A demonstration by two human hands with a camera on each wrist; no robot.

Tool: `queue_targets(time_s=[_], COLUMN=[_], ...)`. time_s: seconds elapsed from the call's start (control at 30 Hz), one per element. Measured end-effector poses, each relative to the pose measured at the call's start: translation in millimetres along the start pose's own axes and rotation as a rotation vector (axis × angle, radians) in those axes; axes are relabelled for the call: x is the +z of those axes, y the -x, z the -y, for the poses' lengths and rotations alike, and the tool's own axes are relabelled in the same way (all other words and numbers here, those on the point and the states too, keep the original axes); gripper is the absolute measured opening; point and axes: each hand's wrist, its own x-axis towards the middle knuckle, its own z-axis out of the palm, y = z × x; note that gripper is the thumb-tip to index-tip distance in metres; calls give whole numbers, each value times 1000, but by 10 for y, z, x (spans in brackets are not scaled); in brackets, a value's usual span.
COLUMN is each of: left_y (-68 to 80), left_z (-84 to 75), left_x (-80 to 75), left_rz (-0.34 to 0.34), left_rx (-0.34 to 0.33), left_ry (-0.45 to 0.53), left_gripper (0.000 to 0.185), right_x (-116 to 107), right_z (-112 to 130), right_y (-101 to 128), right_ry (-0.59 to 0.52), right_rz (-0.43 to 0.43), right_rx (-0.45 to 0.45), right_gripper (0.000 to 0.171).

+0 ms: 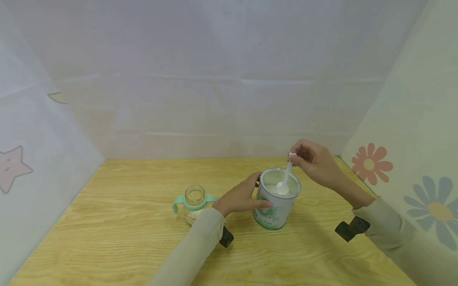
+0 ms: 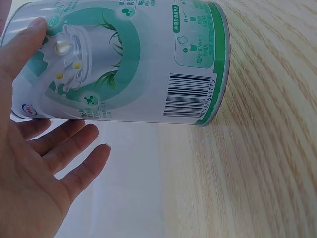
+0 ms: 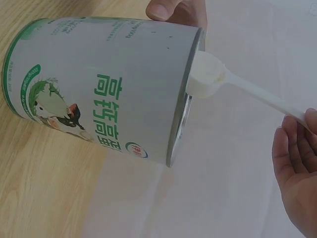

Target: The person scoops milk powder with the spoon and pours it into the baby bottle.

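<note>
A white and green milk powder can (image 1: 273,212) stands upright and uncovered on the table, pale powder showing inside. My left hand (image 1: 245,195) holds its side, the thumb across the front and the other fingers at the left and back; in the left wrist view the hand (image 2: 34,163) lies along the can's printed side (image 2: 148,54). Between thumb and fingertips, my right hand (image 1: 316,163) pinches the handle of a white scoop (image 1: 288,172). In the right wrist view the scoop's bowl (image 3: 205,74) is at the can's rim, partly above the opening; its contents are hard to make out.
Left of the can stands an open baby bottle (image 1: 195,197) with mint green handles, partly behind my left sleeve (image 1: 195,246). The wooden table (image 1: 118,222) meets pale sheets at the back and both sides. Dark wrist cameras (image 1: 352,228) sit below both wrists.
</note>
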Motion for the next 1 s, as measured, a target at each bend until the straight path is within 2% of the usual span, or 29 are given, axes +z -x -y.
queue_targets(time_s=[0.23, 0.5, 0.8, 1.0], left_y=[15, 30, 118, 176], left_z=[19, 12, -12, 1], left_x=[-29, -110, -240, -343], left_rz=[-8, -26, -38, -58], left_rx=[-12, 4, -61, -72], left_ry=[-40, -84, -103, -127], left_gripper=[88, 87, 87, 86], right_x=[-26, -9, 32, 72], right_z=[-4, -3, 1, 3], right_y=[-59, -131, -241, -332], right_ry=[-6, 5, -24, -30], right_rz=[-11, -30, -21, -6], right_rx=[43, 27, 34, 3], right_gripper=[8, 6, 5, 6])
